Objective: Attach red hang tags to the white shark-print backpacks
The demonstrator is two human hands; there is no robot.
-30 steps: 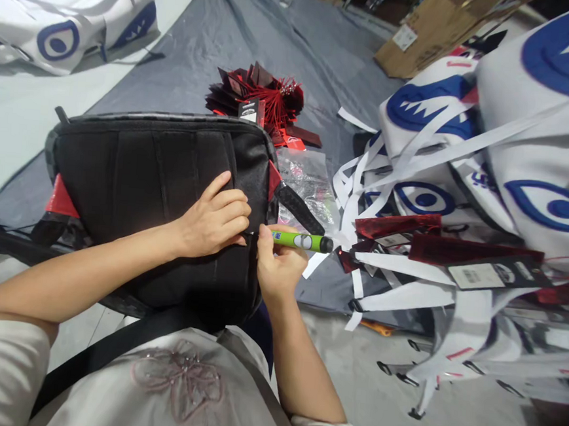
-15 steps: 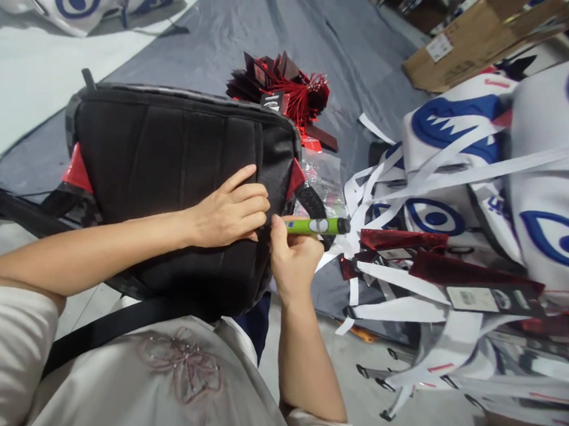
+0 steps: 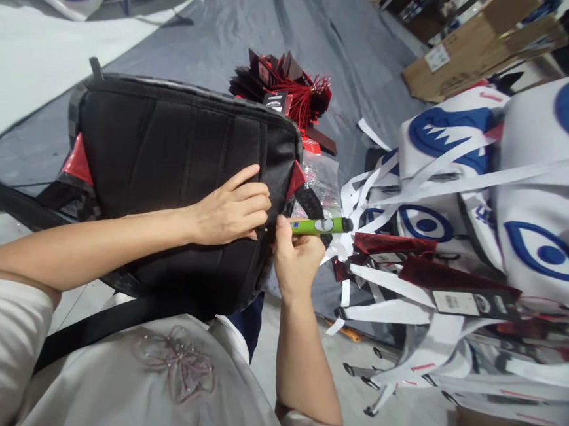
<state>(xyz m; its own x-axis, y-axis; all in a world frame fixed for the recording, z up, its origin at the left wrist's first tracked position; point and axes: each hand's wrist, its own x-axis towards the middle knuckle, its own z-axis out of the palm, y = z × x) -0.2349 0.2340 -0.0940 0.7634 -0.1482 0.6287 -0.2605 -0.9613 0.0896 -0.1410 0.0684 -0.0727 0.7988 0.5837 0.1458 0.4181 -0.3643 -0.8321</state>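
A black backpack (image 3: 166,144) with red corner patches lies back-panel up in front of my body. My left hand (image 3: 236,206) rests across its lower right part, little finger stretched out and the other fingers bent. The index finger presses down at the fabric, while the thumb is hidden below. Just right of those fingertips, my right hand (image 3: 298,257) is closed around a slim green pen-like tool (image 3: 315,226) with a black end pointing right. The tool's other end is covered by the right thumb at the backpack's side edge, so its kind cannot be made out.
A bundle of dark tags with red strings (image 3: 294,92) lies behind the backpack on the grey sheet (image 3: 365,68). At right are white bags with blue eyes (image 3: 542,250), their white straps and tags. A cardboard box (image 3: 465,50) stands at the back.
The view has shifted slightly, and the backpack appears a little higher on the left. The right hand with the green tool has moved slightly right of the left fingertips. Both holds stay the same.
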